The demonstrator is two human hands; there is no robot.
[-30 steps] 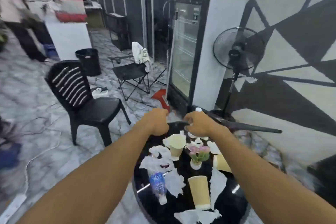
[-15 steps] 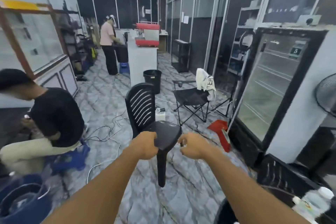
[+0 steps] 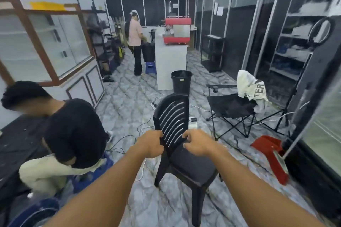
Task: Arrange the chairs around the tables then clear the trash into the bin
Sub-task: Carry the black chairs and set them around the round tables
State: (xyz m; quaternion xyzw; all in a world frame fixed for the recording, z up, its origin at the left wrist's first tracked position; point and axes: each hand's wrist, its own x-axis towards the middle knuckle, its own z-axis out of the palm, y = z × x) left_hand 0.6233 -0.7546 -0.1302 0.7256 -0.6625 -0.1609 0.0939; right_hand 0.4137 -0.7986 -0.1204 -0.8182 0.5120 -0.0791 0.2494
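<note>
A chair (image 3: 177,134) stands mid-floor, the left hand (image 3: 150,143) on its backrest's left edge, the right hand (image 3: 198,143) at the right edge. Behind it sits a bin (image 3: 181,82), then a counter (image 3: 170,61) — a coffee machine (image 3: 177,30) on top. Right of the chair stands a folding chair (image 3: 230,107), a cloth (image 3: 249,88) draped over its back. A crouching person (image 3: 73,131) is at the left; a standing person (image 3: 134,42) is left of the counter.
</note>
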